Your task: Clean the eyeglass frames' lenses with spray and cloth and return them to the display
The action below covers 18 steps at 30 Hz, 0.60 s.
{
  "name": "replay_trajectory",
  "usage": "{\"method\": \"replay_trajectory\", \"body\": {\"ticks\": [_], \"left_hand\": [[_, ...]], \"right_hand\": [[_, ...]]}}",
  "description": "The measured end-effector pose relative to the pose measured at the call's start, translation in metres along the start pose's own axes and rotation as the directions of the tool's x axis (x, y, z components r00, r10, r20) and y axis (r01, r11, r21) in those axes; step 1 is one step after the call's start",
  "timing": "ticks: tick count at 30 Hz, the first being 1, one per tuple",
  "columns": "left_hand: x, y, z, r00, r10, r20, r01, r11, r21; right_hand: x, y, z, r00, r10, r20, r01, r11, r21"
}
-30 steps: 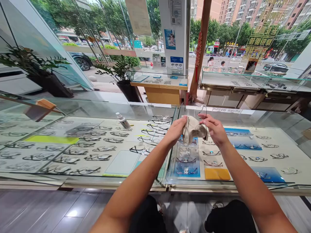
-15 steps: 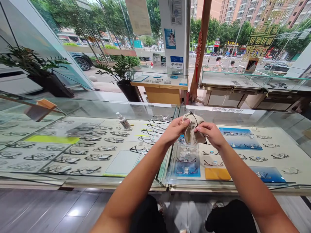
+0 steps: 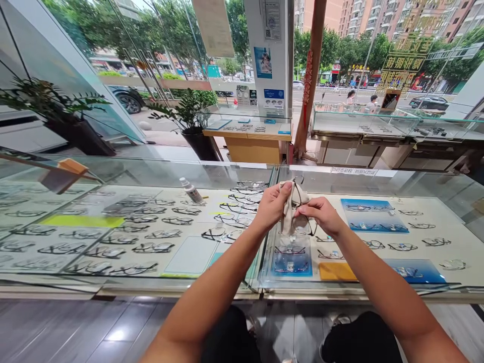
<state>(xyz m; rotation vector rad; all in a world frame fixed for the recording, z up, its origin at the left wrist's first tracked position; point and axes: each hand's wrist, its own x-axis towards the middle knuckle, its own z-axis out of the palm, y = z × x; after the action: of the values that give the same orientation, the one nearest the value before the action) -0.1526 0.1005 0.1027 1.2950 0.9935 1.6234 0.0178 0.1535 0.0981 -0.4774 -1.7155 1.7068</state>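
Observation:
Above the glass display case, my left hand (image 3: pixel 275 204) is closed on a beige cloth (image 3: pixel 289 218), its thumb pressing the cloth near a pair of dark-framed eyeglasses (image 3: pixel 298 194). My right hand (image 3: pixel 320 214) pinches the eyeglasses at the middle of the frame, fingertips against the cloth. One thin temple arm and a lens rim stick out below the right fingers. Part of the frame is hidden by the fingers and cloth. On the glass to the left stands a small white spray bottle (image 3: pixel 191 191) with a dark label.
Rows of eyeglasses (image 3: pixel 174 220) lie inside the glass case (image 3: pixel 227 166) below. A wooden stand (image 3: pixel 64 174) is at the left. Potted plants (image 3: pixel 192 121), more display cases (image 3: pixel 247 133) and a wooden post (image 3: pixel 308 85) stand beyond. Two people are near the far right case.
The cloth has been gathered to the left, and more of the eyeglasses now shows. My right hand has shifted slightly left and down. The bottle stays in place.

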Motion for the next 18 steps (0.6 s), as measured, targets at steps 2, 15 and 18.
{"method": "replay_trajectory", "body": {"ticks": [2, 15, 18], "left_hand": [[0.002, 0.003, -0.003, 0.992, -0.045, 0.115, 0.052, 0.997, -0.053], [0.000, -0.003, 0.006, 0.992, 0.042, -0.116, -0.043, 0.999, 0.001], [0.003, 0.000, 0.001, 1.000, -0.016, 0.012, 0.017, 0.998, -0.064]], "right_hand": [[0.000, -0.005, -0.004, 0.998, -0.013, -0.061, 0.015, 0.999, 0.033], [0.000, 0.004, 0.003, 0.999, 0.039, 0.038, -0.039, 0.999, 0.002], [0.000, -0.002, -0.003, 1.000, 0.000, -0.017, 0.001, 0.999, 0.033]]}}
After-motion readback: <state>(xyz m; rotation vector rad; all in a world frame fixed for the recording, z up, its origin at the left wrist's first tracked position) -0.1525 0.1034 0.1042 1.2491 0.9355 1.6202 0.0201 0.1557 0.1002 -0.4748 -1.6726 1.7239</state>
